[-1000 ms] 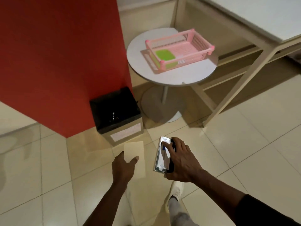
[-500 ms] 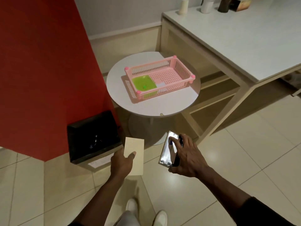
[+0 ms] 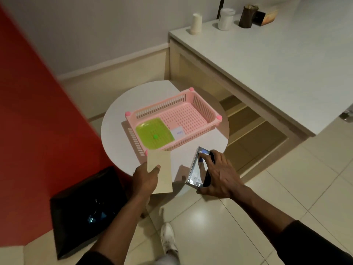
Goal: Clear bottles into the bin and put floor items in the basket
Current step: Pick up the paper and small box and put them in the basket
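Observation:
A pink slotted basket (image 3: 202,109) rests on a small round white table (image 3: 118,138). Inside it lie a green square lid (image 3: 154,135) and a small white card (image 3: 178,132). My left hand (image 3: 144,178) pinches a beige envelope (image 3: 162,172) over the table's near edge, just in front of the basket. My right hand (image 3: 219,175) grips a shiny silver box (image 3: 194,168) with a dark object behind it, held at the table's right front edge. A black-lined bin (image 3: 82,213) stands on the floor at lower left, with something glinting inside.
A red wall (image 3: 28,121) rises at left, close behind the bin. A long white counter (image 3: 277,60) at right carries cups and a dark container (image 3: 247,16) at its far end, with low shelves beneath. My white shoe (image 3: 169,240) is on the tiled floor.
I have risen and moved toward the round table. Both hands, still holding the envelope and the silver box, have travelled up from floor level to the table's near edge.

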The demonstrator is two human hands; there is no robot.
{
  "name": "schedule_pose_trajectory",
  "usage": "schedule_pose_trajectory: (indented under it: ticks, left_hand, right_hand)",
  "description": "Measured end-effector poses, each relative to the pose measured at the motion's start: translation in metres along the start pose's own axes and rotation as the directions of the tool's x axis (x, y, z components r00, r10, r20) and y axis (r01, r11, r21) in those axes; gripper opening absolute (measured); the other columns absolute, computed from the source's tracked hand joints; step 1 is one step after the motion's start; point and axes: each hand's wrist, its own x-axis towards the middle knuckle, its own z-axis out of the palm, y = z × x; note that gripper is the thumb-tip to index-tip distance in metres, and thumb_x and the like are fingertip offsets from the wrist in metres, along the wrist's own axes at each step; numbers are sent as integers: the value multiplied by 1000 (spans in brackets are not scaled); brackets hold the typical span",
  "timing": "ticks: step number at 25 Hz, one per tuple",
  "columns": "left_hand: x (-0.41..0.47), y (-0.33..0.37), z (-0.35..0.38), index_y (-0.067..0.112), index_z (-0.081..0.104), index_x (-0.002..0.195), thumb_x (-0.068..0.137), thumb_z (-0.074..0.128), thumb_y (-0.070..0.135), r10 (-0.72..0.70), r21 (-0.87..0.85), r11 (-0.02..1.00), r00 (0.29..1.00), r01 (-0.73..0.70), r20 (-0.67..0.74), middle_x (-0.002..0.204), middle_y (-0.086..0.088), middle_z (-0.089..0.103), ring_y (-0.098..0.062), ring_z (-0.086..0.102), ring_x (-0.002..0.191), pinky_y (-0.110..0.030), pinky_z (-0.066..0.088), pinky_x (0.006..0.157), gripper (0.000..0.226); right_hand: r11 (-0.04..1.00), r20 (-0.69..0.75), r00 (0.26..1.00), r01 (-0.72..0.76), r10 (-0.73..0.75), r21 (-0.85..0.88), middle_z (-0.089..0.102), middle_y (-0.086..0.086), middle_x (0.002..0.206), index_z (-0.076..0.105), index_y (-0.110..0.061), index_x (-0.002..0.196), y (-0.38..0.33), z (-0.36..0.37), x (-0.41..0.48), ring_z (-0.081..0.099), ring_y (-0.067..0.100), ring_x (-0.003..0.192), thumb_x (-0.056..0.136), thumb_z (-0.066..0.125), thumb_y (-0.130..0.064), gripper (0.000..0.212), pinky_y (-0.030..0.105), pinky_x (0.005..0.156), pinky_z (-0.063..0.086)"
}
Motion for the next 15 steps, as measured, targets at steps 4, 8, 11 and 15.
schedule_pose_trajectory:
  ticks: [4, 8, 11, 15]
  left_hand:
    - [64, 47, 6, 14, 75, 126, 99, 74, 35, 61, 80, 995, 998, -62, 10, 123, -5, 78, -34, 72, 113, -47, 61, 99, 34]
    - [115, 85, 18, 15, 78, 112, 97, 77, 34, 72, 82, 994, 997, -71, -5, 104, 0, 78, -31, 73, 103, -39, 59, 91, 24]
    - [145, 106, 35, 20, 79, 108, 92, 83, 27, 40, 20, 999, 998, -39, -42, 100, 2, 80, -27, 75, 95, -39, 62, 87, 18]
    - [194, 137, 66, 11, 81, 116, 82, 92, 22, -74, -109, 993, 982, 55, -176, 112, -6, 83, -28, 78, 100, -43, 64, 94, 37]
  right_hand:
    - [997, -67, 995, -66, 68, 31, 36, 9, 141, 24, -30, 153, 7, -13, 67, 44, 30, 122, 57, 52, -101, 123, 47, 95, 50]
    - [989, -92, 985, -145, 148, 41, 39, 9, 137, 28, -28, 151, 20, -23, 128, 43, 30, 118, 56, 55, -99, 123, 50, 95, 46]
    - [982, -115, 975, -190, 190, 9, 40, 11, 138, 30, -24, 152, 33, -28, 170, 43, 31, 117, 58, 53, -98, 122, 49, 96, 47]
    - [980, -96, 976, -197, 194, -24, 41, 14, 140, 37, -22, 147, 59, -32, 227, 43, 33, 119, 62, 50, -96, 114, 51, 100, 45]
